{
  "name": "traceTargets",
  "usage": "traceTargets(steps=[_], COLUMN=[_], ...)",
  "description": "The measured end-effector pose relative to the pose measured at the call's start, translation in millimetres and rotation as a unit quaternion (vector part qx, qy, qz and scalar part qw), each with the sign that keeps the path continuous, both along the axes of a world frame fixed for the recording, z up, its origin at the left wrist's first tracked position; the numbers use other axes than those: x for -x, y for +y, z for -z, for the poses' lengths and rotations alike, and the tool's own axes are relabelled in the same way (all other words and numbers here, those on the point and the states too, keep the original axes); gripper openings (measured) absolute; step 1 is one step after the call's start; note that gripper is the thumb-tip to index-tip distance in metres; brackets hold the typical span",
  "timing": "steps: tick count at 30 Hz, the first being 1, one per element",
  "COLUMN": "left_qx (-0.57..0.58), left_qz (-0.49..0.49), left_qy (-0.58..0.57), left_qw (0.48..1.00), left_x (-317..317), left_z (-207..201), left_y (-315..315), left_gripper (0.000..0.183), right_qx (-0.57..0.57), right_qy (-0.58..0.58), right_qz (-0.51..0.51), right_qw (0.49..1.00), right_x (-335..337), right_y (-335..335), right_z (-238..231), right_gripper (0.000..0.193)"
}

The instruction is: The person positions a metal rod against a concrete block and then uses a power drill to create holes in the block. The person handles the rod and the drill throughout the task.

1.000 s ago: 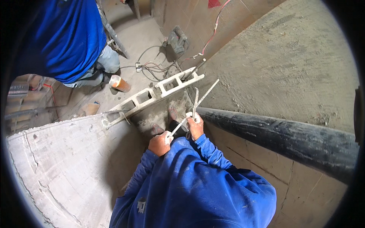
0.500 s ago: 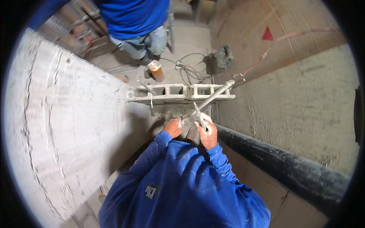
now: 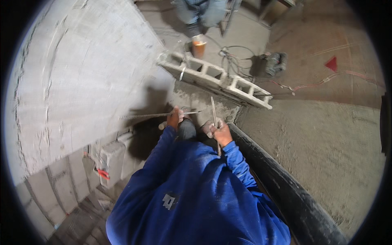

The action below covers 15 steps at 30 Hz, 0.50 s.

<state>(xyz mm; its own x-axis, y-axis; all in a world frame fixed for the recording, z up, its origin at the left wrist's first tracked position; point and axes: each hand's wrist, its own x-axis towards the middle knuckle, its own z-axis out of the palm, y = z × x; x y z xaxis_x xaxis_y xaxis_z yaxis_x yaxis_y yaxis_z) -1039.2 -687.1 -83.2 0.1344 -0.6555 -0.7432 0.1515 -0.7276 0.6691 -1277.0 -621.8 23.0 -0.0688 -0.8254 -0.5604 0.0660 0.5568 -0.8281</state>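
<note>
My left hand (image 3: pixel 175 117) is closed around a thin, light grey rod (image 3: pixel 153 115), which sticks out to both sides of the fist and is blurred at its left end. A pale rounded end (image 3: pixel 162 125) shows just below that hand; what it belongs to is hidden. In my right hand (image 3: pixel 219 131) a thin, flat-looking pale stick (image 3: pixel 214 109) is gripped, its upper tip pointing away from me and its lower end reaching my blue sleeve. Beyond both hands stands a row of hollow concrete blocks (image 3: pixel 212 75), touching neither.
Rough plastered walls (image 3: pixel 90 73) rise on both sides. A dark pipe-like length (image 3: pixel 281 179) runs along the right wall. Behind the blocks are an orange cup (image 3: pixel 199 45), cables (image 3: pixel 232 61), a grey power tool (image 3: pixel 274 64) and another person's legs (image 3: pixel 202 14). Red-handled tool (image 3: pixel 103 174) at lower left.
My view has turned, so the blocks now slant. The rod in my left hand has swung from pointing far right to lying crosswise toward the left wall. The right hand keeps its stick.
</note>
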Motion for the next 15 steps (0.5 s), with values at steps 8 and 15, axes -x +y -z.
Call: traceTargets(steps=[8, 15], left_qx=[-0.055, -0.116], left_qz=[-0.132, -0.168], left_qy=[-0.132, -0.192], left_qw=[0.981, 0.960], left_x=[-53.2, -81.7], left_z=[97.1, 154.6], left_y=[16.3, -13.8], left_gripper=[0.055, 0.055], right_qx=[-0.205, -0.185], right_qy=[-0.034, -0.003], right_qz=[-0.060, -0.142], right_qw=[0.976, 0.972], right_x=[-31.9, -38.5], right_y=[28.4, 30.1], right_z=[24.2, 70.1], right_gripper=[0.015, 0.019])
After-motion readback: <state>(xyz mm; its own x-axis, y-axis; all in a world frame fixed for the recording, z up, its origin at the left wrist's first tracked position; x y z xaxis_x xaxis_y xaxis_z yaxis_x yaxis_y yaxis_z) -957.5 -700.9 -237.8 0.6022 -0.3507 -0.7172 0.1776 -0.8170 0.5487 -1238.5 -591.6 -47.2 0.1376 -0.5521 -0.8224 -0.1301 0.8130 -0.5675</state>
